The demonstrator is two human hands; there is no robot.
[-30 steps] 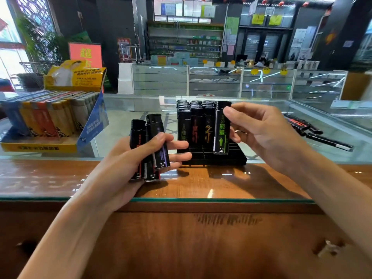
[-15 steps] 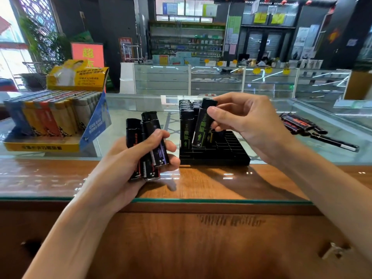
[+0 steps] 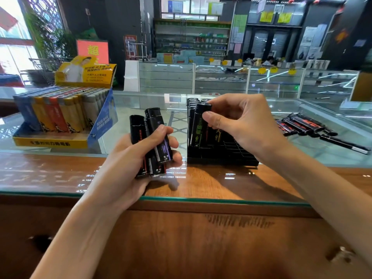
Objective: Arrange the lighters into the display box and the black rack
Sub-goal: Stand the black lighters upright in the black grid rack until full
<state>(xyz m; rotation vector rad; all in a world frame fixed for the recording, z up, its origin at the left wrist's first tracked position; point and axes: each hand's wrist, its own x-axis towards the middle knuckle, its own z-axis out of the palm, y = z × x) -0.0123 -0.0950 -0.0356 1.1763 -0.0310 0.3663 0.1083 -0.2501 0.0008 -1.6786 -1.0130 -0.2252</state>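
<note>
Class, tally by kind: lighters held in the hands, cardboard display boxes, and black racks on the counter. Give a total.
Held lighters: 4 (3 in the left hand, 1 in the right hand)
Display box: 1
Black rack: 1
Total: 6

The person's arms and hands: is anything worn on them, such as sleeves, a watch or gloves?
Nothing worn shows. The left hand and the right hand have no gloves; the left forearm and the right forearm are bare to the frame's edge: no sleeve, watch or bracelet.
</note>
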